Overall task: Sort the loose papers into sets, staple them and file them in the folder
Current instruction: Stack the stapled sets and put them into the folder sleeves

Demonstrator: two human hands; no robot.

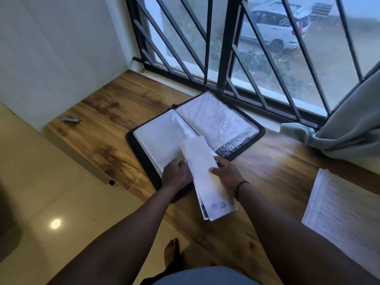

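Observation:
A black folder [261, 133] with clear plastic sleeves lies open on the wooden ledge [107, 112] under the window. A set of white papers [205, 175] is held over the folder's near edge, its far end between the two open pages. My right hand [227, 177] grips the set's right side. My left hand [174, 173] holds the left side, at the left sleeve's edge. A grey stapler [71, 119] lies far left on the ledge. Another stack of printed papers [341, 210] lies at the right.
A barred window [222, 48] runs along the back of the ledge. A pale green curtain [349, 128] hangs down onto the ledge at the right. The white wall [57, 48] closes the left end. Tiled floor [51, 202] and my bare foot [171, 251] are below.

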